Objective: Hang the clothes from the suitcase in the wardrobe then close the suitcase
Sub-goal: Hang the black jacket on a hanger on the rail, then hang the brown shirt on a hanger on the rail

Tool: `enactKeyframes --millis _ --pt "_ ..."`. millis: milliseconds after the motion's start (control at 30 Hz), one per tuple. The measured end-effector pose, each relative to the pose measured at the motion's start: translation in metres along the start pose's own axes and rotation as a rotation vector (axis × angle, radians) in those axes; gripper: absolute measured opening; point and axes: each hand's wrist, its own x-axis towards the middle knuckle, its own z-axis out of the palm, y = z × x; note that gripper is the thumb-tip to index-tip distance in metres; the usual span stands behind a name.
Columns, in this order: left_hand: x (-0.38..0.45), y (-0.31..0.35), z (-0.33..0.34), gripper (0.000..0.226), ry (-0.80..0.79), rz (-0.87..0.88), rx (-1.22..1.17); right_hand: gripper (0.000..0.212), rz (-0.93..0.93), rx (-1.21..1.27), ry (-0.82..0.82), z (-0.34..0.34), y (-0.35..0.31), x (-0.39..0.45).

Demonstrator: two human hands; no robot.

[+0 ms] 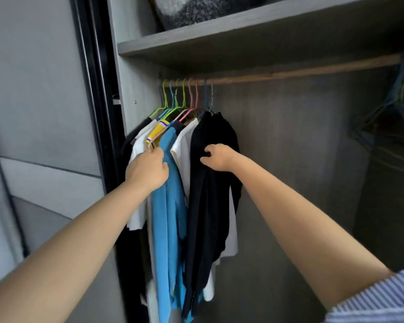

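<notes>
A: Clothes are seen bunched at the left end of the wooden rail point(289, 72) inside the wardrobe point(278, 136). How should this step be handled?

B: Judged from the scene, the garments are being settled on their hangers point(184, 99). The black garment point(210, 206) is best smoothed downward so that it hangs straight, and the hooks should be spaced along the rail, since they are crowded together.

A: What is held by each hand?

B: The left hand point(147, 170) is curled, its fingertips pinching at the edge of the blue shirt point(168, 206), where a pink hanger arm ends; which of the two is gripped cannot be told. A fold of the black garment is pinched by the right hand point(218, 158).

A: Where are the clothes placed relative to the hands?

B: The blue shirt is hung at 5 o'clock from the left hand, touching it. The white shirt point(182, 155) is found between the two hands. The black garment falls at 6 o'clock from the right hand. The hooks are seen at 12 o'clock from both hands, well above them.

A: And the suitcase?

B: It is not shown. Spare hangers point(392, 122) are noted at 3 o'clock, well apart, and a grey bundle point(196, 10) is kept on the shelf point(243, 26) above
</notes>
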Motion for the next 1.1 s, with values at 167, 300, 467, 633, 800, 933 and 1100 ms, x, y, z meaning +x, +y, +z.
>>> enactKeyframes --millis 167,300,467,633,800,933,1100 --pt "-0.089 0.001 -0.029 0.032 0.008 -0.066 0.133 0.036 -0.203 -0.003 0.079 0.008 -0.013 -0.067" --pt "-0.165 -0.010 -0.044 0.030 -0.073 -0.131 0.207 0.038 -0.362 0.060 0.026 0.030 -0.043 -0.120" --pt "-0.252 -0.047 -0.064 0.030 -0.194 -0.225 0.296 0.031 -0.523 0.180 0.018 0.064 -0.097 -0.188" --pt "-0.366 -0.118 -0.066 0.030 -0.344 -0.376 0.291 0.028 -0.629 0.228 -0.157 0.133 -0.156 -0.258" --pt "-0.474 -0.189 -0.061 0.030 -0.556 -0.481 0.289 0.030 -0.564 0.232 -0.379 0.216 -0.213 -0.317" --pt "-0.574 -0.262 -0.053 0.031 -0.799 -0.518 0.281 0.030 -0.411 0.294 -0.578 0.304 -0.280 -0.386" --pt "-0.699 -0.329 -0.036 0.031 -1.031 -0.503 0.220 0.030 -0.289 0.275 -0.869 0.407 -0.331 -0.487"
